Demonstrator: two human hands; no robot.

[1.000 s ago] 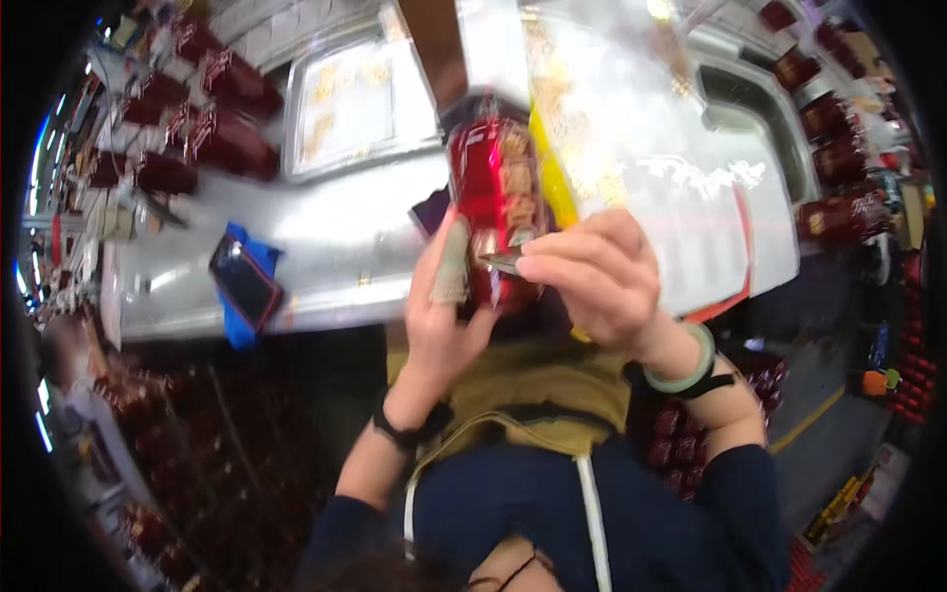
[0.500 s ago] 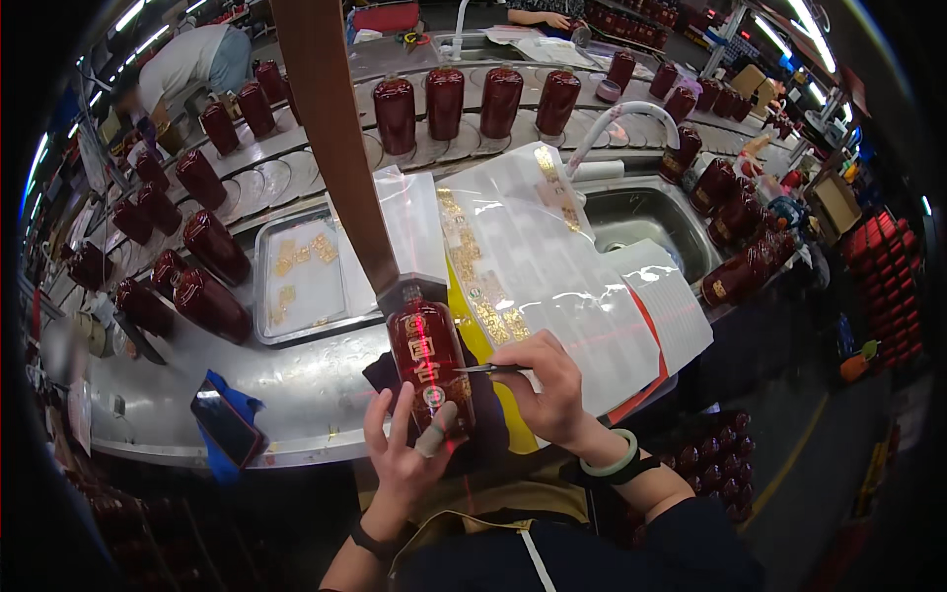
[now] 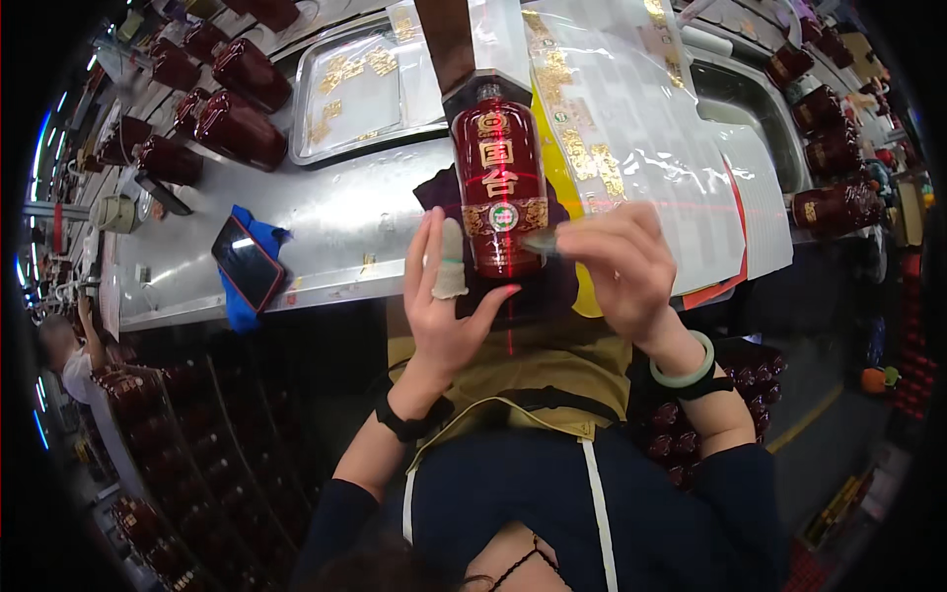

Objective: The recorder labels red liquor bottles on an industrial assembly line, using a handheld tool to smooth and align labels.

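A dark red glass bottle point(image 3: 500, 163) with gold lettering and a patterned gold band lies on its back, its neck pointing away from me, with red laser lines crossing it. Beside its lower left side is my left hand point(image 3: 444, 296), fingers stretched out and the thumb near the bottle's base. A pale finger cot point(image 3: 451, 271) covers one of those fingers. My right hand point(image 3: 626, 266) is closed in a pinch on thin metal tweezers point(image 3: 539, 242), whose blurred tips are over the bottle's lower right part. Whether the tips hold anything is too blurred to tell.
Clear sheets with gold stickers point(image 3: 610, 173) cover the table right of the bottle, a sink point(image 3: 750, 118) beyond. To the left are a metal tray point(image 3: 304, 138) with gold stickers, a phone point(image 3: 249, 264) on blue cloth and several red bottles point(image 3: 237, 133). A brown post point(image 3: 446, 44) stands behind the bottle's neck.
My view has tilted down, so the bottle sits higher and further right. My left fingers have come off the bottle's front to its side. The tweezers have moved down to its lower part.
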